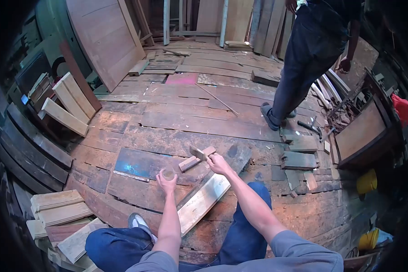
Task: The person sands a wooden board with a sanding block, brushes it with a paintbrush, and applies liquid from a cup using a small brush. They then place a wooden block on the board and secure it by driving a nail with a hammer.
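Note:
My left hand [167, 182] is curled round a small round container [169, 172], like a jar or cup, a little above the floor. What is inside it I cannot make out. My right hand [218, 164] is closed on a flat-headed tool [198, 153], either a wide brush or a scraper, whose head points away to the left. Beneath that tool a short wooden block [189, 163] lies on the floorboards, partly covered by it. A long pale plank [204, 203] lies between my legs, under my right forearm.
Another person [303, 68] stands ahead on the right. Near their feet lie a hammer [309, 128] and several wood offcuts [299, 159]. Stacked boards [61, 206] lie at the left, with a leaning panel [105, 41] behind. A thin stick [217, 99] crosses the floor.

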Tool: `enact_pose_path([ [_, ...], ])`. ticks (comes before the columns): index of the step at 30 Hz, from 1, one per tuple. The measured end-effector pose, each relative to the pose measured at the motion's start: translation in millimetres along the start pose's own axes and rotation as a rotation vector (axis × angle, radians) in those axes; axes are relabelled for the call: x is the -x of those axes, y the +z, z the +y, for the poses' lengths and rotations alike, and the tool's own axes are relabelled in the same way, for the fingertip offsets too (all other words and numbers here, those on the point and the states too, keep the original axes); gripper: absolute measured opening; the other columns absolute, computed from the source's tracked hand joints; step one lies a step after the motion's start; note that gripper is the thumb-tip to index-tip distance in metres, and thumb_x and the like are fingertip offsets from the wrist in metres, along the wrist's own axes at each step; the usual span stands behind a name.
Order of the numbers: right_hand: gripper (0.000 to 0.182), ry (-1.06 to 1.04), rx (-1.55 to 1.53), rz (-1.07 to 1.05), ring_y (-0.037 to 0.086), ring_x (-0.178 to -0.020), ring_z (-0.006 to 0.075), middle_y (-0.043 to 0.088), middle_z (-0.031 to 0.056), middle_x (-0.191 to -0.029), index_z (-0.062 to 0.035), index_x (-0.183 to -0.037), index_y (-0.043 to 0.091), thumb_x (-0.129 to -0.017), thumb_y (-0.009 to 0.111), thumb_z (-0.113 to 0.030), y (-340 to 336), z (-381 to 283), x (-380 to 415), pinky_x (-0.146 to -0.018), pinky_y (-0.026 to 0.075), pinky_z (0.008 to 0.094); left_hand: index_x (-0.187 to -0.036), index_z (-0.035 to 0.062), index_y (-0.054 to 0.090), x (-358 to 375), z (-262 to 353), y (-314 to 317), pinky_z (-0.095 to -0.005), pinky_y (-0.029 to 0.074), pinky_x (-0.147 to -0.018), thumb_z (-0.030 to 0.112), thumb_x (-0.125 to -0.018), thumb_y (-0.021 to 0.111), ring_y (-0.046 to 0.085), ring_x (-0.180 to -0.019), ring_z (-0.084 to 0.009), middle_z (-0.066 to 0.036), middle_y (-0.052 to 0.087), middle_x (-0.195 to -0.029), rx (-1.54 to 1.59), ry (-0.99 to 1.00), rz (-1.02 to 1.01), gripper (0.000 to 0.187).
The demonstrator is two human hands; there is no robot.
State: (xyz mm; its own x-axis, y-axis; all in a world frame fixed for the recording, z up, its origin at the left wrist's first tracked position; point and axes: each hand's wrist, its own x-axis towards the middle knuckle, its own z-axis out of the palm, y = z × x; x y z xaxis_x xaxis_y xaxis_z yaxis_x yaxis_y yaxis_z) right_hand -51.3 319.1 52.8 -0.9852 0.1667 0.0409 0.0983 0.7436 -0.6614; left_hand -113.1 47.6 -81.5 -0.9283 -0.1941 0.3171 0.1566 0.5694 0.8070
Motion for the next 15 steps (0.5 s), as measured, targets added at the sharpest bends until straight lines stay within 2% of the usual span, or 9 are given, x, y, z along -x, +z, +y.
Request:
enact_pose_path([
  [2, 0.034, 0.002, -0.007, -0.013, 0.063, -0.098, 0.0445, 0.064, 0.0293, -0.097, 0.0048, -0.089, 0.065, -0.097, 0.052, -0.025, -1.8, -0.6, 2.5, -0.087, 0.050, 0.0518, -0.118, 0.0135, 0.062, 1.6, 10.3, -1.7, -0.0461, 0.048, -0.097, 0.019, -0.057, 0.091, 0.058, -0.109, -0.0338, -0.011, 0.059, -0.111, -0.022, 0.001, 0.012, 0.068],
  [3, 0.036, 0.036, -0.002, -0.074, 0.062, -0.105, 0.0454, 0.064, 0.0306, -0.106, 0.0039, -0.100, 0.068, -0.097, 0.050, -0.027, -6.4, -0.8, 3.0, -0.094, 0.049, 0.0513, -0.116, 0.0141, 0.061, 1.3, 12.8, -1.3, -0.0472, 0.048, -0.096, 0.019, -0.057, 0.090, 0.058, -0.109, -0.0337, -0.011, 0.059, -0.111, 0.006, 0.007, 0.005, 0.066],
  [6, 0.036, 0.040, 0.024, -0.086, 0.062, -0.106, 0.0450, 0.064, 0.0303, -0.105, 0.0036, -0.100, 0.068, -0.097, 0.050, -0.027, -11.2, -1.6, 4.7, -0.094, 0.049, 0.0511, -0.116, 0.0130, 0.059, 2.7, 19.1, 0.2, -0.0458, 0.049, -0.097, 0.018, -0.058, 0.090, 0.060, -0.110, -0.0325, -0.011, 0.062, -0.112, 0.025, 0.053, 0.002, 0.066],
  [9, 0.036, 0.049, 0.028, -0.097, 0.062, -0.105, 0.0445, 0.064, 0.0295, -0.104, 0.0037, -0.098, 0.068, -0.097, 0.050, -0.027, -17.7, -0.6, 8.0, -0.094, 0.049, 0.0506, -0.119, 0.0141, 0.056, 4.0, 22.8, 3.7, -0.0484, 0.048, -0.095, 0.021, -0.059, 0.090, 0.062, -0.110, -0.0352, -0.013, 0.064, -0.116, 0.157, -0.048, -0.100, 0.069],
  [13, 0.036, 0.055, 0.030, -0.073, 0.062, -0.104, 0.0440, 0.064, 0.0290, -0.105, 0.0041, -0.097, 0.067, -0.097, 0.051, -0.028, -21.6, 9.6, 11.6, -0.094, 0.049, 0.0506, -0.121, 0.0100, 0.055, 4.6, 26.1, 14.2, -0.0472, 0.050, -0.095, 0.021, -0.060, 0.090, 0.064, -0.109, -0.0347, -0.015, 0.066, -0.117, 0.237, -0.020, -0.102, 0.072],
  [15, 0.034, 0.041, 0.032, -0.034, 0.062, -0.100, 0.0444, 0.064, 0.0289, -0.098, 0.0041, -0.093, 0.066, -0.097, 0.051, -0.026, -22.0, 15.6, 13.9, -0.089, 0.049, 0.0510, -0.123, 0.0087, 0.055, 3.4, 30.2, 17.6, -0.0460, 0.050, -0.097, 0.021, -0.060, 0.090, 0.064, -0.109, -0.0340, -0.014, 0.067, -0.116, 0.229, -0.024, -0.098, 0.073],
])
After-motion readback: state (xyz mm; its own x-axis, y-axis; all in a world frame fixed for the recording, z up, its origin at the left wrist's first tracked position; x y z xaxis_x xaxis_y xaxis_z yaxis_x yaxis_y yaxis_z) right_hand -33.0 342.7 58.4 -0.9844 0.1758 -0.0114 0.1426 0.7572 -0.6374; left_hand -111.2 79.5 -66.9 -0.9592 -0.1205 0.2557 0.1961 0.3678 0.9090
